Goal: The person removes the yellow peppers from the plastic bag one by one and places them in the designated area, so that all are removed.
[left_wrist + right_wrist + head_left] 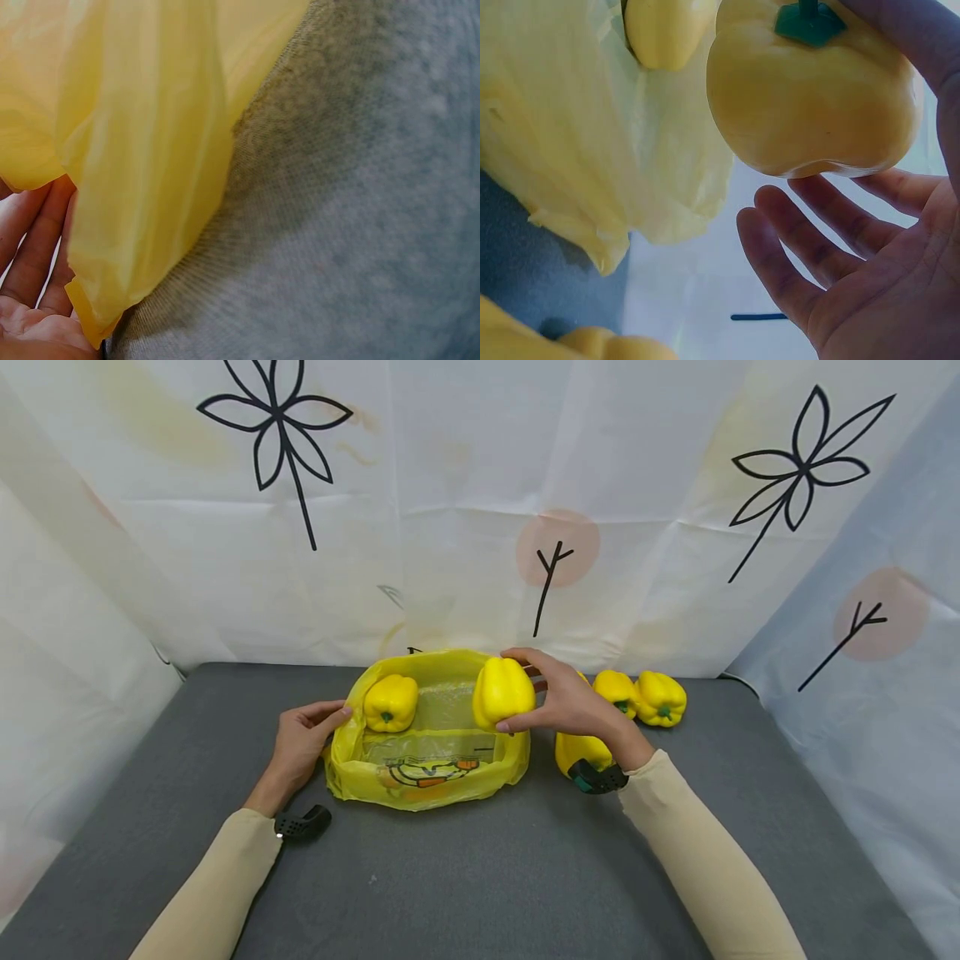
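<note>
My right hand (pixel 573 697) holds a yellow bell pepper (pixel 504 693) between thumb and fingers, over the right rim of a yellow plastic bag (pixel 427 797). The right wrist view shows that bell pepper's green stem (pixel 810 24). On the left, my left hand (pixel 300 743) pinches the bag's rim; some of its fingers (pixel 34 251) show behind the yellow plastic in the left wrist view. The bag lies with its mouth spread wide. Inside, at its left end, sits another yellow bell pepper (pixel 391 703).
Several more yellow bell peppers lie right of the bag: one (pixel 660 699) at the back right, one (pixel 615 687) beside it, and one (pixel 573 753) partly hidden under my right wrist. A grey table (pixel 450 885) carries everything. A patterned white curtain (pixel 465 460) hangs behind it.
</note>
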A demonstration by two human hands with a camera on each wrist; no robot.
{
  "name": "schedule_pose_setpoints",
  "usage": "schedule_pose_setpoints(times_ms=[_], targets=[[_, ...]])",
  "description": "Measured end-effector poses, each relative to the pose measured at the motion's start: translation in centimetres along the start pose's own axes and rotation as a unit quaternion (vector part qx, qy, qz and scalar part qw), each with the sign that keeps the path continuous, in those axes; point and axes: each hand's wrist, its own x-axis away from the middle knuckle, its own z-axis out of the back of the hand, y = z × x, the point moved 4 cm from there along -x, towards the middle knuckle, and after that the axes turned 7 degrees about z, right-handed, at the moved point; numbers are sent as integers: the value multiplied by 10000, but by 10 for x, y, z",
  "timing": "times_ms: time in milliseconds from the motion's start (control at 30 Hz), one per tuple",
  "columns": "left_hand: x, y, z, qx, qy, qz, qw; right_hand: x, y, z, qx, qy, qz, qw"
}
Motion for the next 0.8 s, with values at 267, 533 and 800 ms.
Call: schedule_pose_setpoints(times_ms=[267, 533, 800], targets=[[0, -1, 0, -2, 1, -9, 10000, 19, 3, 7, -76, 99, -145, 9998], [0, 0, 0, 34, -22, -40, 10000, 37, 11, 18, 25, 329, -131, 9994], [0, -1, 0, 37, 5, -28, 10000, 55, 18, 30, -45, 507, -214, 9985]])
